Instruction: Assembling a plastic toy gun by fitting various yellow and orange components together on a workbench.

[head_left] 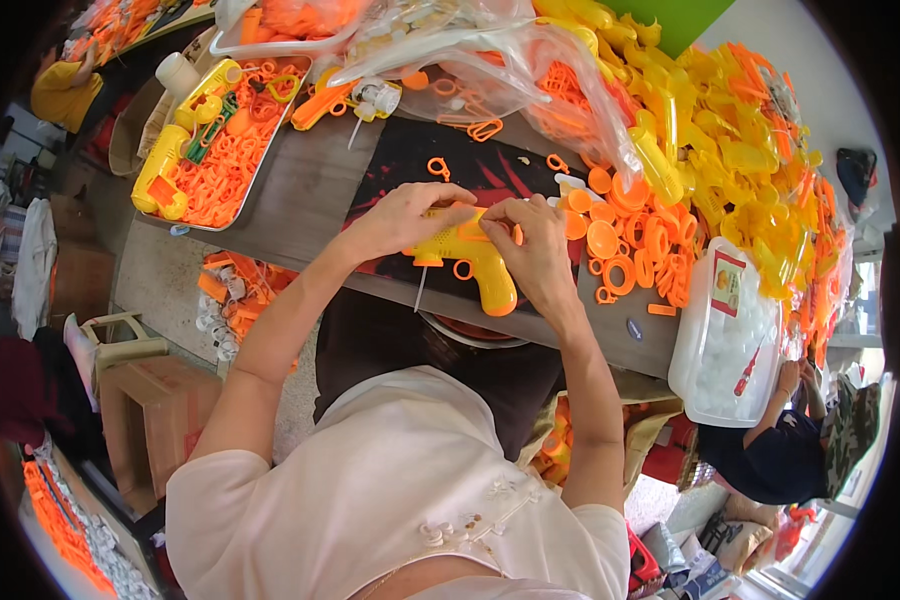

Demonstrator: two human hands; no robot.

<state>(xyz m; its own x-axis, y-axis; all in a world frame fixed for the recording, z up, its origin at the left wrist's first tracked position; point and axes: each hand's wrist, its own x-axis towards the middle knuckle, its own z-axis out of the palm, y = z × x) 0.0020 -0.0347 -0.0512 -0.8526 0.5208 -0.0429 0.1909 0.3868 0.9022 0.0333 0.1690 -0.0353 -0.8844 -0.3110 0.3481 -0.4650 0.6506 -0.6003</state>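
A yellow toy gun (460, 245) with orange parts lies on its side at the front of the table, its grip pointing down and right. My left hand (415, 215) closes over its front end from the left, thumb and fingers along the top. At the rear my right hand (535, 245) is curled, thumb and fingertips pinched against the gun near an orange piece. Whether a small part sits between those fingertips is hidden. A thin pale rod (421, 288) sticks out below the gun toward me. An orange ring (463, 269) shows beside the trigger area.
On the left stands a tray (260, 180) of small orange parts and yellow shells. Orange caps and rings (615, 240) lie to the right, before a high heap of yellow shells (710, 130). A white tub (730, 345) stands at right; plastic bags (450, 50) line the back.
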